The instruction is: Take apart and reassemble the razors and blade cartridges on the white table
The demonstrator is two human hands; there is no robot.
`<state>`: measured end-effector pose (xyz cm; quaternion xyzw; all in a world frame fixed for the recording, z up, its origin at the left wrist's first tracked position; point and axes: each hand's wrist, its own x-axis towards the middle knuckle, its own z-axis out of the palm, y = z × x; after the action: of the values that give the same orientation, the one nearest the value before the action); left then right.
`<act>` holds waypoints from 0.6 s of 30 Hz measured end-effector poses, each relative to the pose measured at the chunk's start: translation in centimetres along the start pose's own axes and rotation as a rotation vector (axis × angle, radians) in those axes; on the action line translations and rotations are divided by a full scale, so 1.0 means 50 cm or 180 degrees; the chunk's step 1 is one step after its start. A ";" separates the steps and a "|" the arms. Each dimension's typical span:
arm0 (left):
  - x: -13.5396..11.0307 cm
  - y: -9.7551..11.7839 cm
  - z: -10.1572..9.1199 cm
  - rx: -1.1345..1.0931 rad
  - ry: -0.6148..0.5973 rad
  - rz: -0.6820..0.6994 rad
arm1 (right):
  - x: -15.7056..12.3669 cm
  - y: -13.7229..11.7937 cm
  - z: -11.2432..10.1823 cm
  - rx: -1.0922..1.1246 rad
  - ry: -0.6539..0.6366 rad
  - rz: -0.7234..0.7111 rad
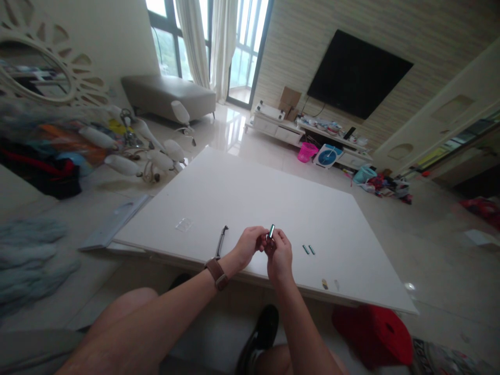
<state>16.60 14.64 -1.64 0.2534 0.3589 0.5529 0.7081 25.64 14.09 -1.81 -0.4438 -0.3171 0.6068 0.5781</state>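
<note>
Over the near part of the white table (250, 192), my left hand (250, 245) and my right hand (280, 254) meet, fingers pinched together. Between their fingertips a small, slim dark-green piece (272, 230) with a bright shiny face points upward. Its exact kind is too small to make out. To the right of my right hand lie two similar small green sticks (308, 250), side by side like batteries. A thin dark tool-like strip (222, 242) rests left of my left hand. Farther left is a clear plastic packaging piece (184, 224).
Near the front edge sits a small brownish piece (325, 284). A red stool-like object (375, 336) stands below the table's right side. White lamp shades (156, 159) crowd the floor at left. A pink basket (307, 151) stands by the TV cabinet.
</note>
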 end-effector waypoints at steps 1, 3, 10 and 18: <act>0.000 0.001 -0.001 -0.0069 -0.0018 0.0019 | 0.000 0.000 0.000 0.0017 -0.0010 -0.0003; -0.001 0.001 -0.001 -0.0214 -0.0098 0.0018 | 0.000 0.001 -0.002 0.0030 -0.0031 -0.0021; -0.005 0.004 0.002 -0.0400 -0.0361 0.0003 | 0.000 -0.001 -0.006 -0.0025 0.0035 -0.0077; -0.002 0.001 0.001 -0.0450 -0.0401 -0.0024 | 0.000 0.001 -0.007 0.0005 0.0018 -0.0079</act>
<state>16.58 14.56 -1.55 0.2357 0.2746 0.5571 0.7475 25.92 14.04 -2.00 -0.4412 -0.3204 0.5986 0.5868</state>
